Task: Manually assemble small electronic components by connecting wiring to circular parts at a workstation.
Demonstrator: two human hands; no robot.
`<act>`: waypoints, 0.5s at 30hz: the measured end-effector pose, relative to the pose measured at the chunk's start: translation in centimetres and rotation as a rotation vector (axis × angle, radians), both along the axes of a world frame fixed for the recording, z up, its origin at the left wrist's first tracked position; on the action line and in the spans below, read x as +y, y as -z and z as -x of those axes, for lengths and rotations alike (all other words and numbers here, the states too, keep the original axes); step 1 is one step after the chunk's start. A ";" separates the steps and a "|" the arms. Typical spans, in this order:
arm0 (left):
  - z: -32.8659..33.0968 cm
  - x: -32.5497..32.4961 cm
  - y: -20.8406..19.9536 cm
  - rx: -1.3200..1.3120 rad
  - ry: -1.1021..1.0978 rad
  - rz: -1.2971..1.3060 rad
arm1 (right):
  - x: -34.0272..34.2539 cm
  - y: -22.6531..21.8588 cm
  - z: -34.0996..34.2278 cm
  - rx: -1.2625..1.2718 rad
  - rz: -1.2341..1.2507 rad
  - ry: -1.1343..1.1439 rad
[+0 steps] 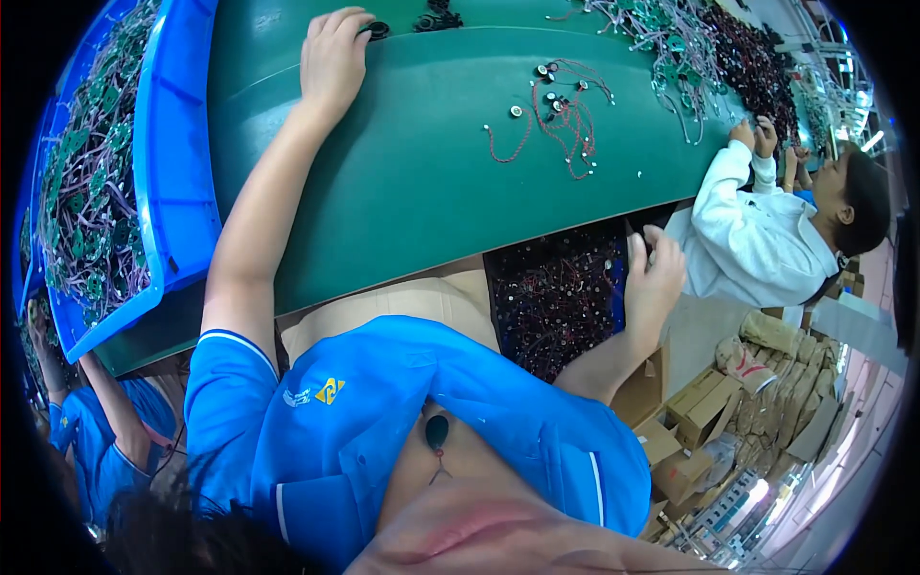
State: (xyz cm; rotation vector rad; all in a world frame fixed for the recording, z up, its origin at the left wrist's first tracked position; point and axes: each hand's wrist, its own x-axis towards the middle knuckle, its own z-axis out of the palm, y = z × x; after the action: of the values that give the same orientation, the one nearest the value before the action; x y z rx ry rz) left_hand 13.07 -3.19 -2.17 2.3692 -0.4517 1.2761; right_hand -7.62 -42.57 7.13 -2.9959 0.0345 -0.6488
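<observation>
My left hand [333,62] reaches to the far side of the green table [412,182]. Its fingers are bent together at a small black round part [379,31], which they seem to grip. Just right of it lies a clump of black parts [439,17]. Off the table's near edge, my right hand [656,278] is raised with curled fingers; something dark shows by the fingertips, too small to name. Beside that hand, below the table edge, sits a bin full of small round parts with red and black wires [556,302].
Several round parts on red-black twisted wires [556,105] lie mid-table. At left stands a blue bin [177,144] of green circuit boards with wires. More wired boards [676,48] and a dark heap [757,67] lie far right. Co-workers sit either side; cardboard boxes [704,402] stand lower right.
</observation>
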 end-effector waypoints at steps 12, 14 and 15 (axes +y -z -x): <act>-5.2 1.2 0.1 0.603 -0.196 -0.228 | 10.0 5.9 -12.0 -0.127 -0.410 -0.279; -2.1 -0.4 -2.5 0.497 -0.143 0.019 | 10.1 6.8 -13.6 -0.019 -0.271 -0.192; -0.8 -0.6 -2.8 0.498 -0.153 0.023 | 10.3 6.8 -13.7 -0.016 -0.269 -0.203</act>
State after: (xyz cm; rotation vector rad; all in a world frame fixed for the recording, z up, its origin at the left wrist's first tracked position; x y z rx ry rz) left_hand 13.87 -3.81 0.66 2.6201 -0.1011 0.6952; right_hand 6.07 -32.27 0.35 -2.6900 -0.1667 -0.5931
